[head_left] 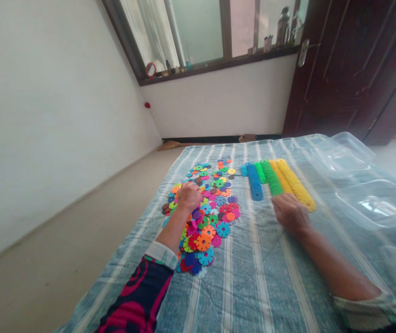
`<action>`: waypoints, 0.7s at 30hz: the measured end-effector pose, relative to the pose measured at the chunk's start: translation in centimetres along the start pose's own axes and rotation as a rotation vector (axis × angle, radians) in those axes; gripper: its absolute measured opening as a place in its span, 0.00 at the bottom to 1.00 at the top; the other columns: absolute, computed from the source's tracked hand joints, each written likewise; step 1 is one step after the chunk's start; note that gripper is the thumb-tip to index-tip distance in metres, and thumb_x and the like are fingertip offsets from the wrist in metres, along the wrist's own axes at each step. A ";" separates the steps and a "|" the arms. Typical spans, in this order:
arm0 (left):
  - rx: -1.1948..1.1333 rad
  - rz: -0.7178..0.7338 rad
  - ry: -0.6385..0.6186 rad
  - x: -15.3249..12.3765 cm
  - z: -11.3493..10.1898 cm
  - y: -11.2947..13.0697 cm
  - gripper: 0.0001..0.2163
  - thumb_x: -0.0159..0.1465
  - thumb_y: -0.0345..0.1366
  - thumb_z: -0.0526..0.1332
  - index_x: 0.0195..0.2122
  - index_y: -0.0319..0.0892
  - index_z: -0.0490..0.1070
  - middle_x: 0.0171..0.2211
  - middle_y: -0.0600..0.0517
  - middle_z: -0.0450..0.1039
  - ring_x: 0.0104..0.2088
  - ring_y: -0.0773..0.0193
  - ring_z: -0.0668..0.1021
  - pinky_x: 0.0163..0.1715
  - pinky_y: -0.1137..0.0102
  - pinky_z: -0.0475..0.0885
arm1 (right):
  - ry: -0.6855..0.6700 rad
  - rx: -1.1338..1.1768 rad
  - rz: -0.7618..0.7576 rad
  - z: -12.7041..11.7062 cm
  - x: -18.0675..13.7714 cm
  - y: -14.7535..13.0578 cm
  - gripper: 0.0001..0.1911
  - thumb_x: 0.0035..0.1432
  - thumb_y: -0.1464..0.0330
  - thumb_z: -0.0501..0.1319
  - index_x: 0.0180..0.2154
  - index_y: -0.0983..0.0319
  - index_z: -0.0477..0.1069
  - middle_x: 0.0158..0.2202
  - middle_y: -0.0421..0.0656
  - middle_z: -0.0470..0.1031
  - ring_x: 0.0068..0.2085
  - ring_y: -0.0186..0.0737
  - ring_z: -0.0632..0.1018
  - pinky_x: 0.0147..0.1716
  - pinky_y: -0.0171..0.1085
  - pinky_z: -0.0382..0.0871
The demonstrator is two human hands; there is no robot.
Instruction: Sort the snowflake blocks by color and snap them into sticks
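A loose heap of colourful notched plastic discs [204, 242] lies on the striped cloth. My left hand [190, 195] is over the upper part of this heap, its fingers curled down among the discs; what they hold is hidden. To the right, overlapping discs form colour-sorted rows: a blue row [254, 182], a short bright green row [260, 173], a darker green row [270, 176] and yellow rows [297, 187]. At the near end of the green and inner yellow rows rests my right hand [291, 212]. Its fingers are bent inward, and anything in them is out of sight.
Clear plastic tubs [380, 203] stand along the right side of the cloth-covered surface [225, 300]. Beyond the far edge are a wall, a windowsill [219, 69] with small items, and a dark red door [343, 69]. Bare floor [62, 249] runs along the left.
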State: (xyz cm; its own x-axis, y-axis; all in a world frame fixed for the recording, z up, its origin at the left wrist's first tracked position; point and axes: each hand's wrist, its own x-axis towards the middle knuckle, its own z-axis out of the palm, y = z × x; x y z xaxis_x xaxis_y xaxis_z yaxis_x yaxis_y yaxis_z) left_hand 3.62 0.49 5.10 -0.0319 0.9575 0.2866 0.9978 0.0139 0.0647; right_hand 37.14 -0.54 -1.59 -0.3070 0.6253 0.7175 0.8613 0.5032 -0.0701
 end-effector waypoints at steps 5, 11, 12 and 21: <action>-0.318 0.207 0.085 -4.2 -0.2 5.4 0.07 0.60 0.31 0.57 0.27 0.43 0.74 0.37 0.49 0.77 0.44 0.60 0.75 0.50 0.64 0.70 | 0.057 0.179 -0.081 -0.4 0.6 -2.3 0.10 0.64 0.67 0.54 0.40 0.62 0.72 0.31 0.45 0.74 0.37 0.41 0.72 0.37 0.37 0.64; -0.498 0.400 0.158 -7.5 1.4 9.8 0.08 0.63 0.33 0.56 0.32 0.44 0.75 0.43 0.48 0.76 0.49 0.59 0.75 0.53 0.58 0.70 | 0.004 0.381 -0.246 -0.9 1.0 -6.4 0.09 0.65 0.70 0.51 0.41 0.60 0.69 0.33 0.45 0.74 0.41 0.41 0.73 0.39 0.39 0.67; -0.510 0.418 0.178 -7.6 1.7 9.9 0.08 0.64 0.33 0.55 0.33 0.44 0.75 0.44 0.48 0.76 0.50 0.59 0.74 0.53 0.58 0.71 | -0.006 0.385 -0.264 -0.9 1.0 -6.9 0.09 0.65 0.71 0.50 0.39 0.60 0.69 0.32 0.45 0.73 0.40 0.41 0.73 0.40 0.39 0.67; -0.511 0.482 0.269 -7.9 3.0 9.1 0.07 0.63 0.34 0.56 0.37 0.43 0.73 0.44 0.46 0.76 0.51 0.57 0.74 0.53 0.58 0.71 | 0.005 0.326 -0.174 -0.5 1.4 -5.2 0.13 0.64 0.74 0.48 0.32 0.60 0.67 0.32 0.45 0.72 0.42 0.41 0.71 0.41 0.38 0.66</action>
State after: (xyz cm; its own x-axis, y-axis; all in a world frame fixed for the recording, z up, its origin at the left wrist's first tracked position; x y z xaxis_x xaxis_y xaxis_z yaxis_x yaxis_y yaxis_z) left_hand 13.12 -6.08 0.59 0.3230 0.7195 0.6149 0.7558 -0.5871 0.2900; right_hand 32.42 -2.63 0.10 -0.4345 0.5111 0.7416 0.6219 0.7658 -0.1634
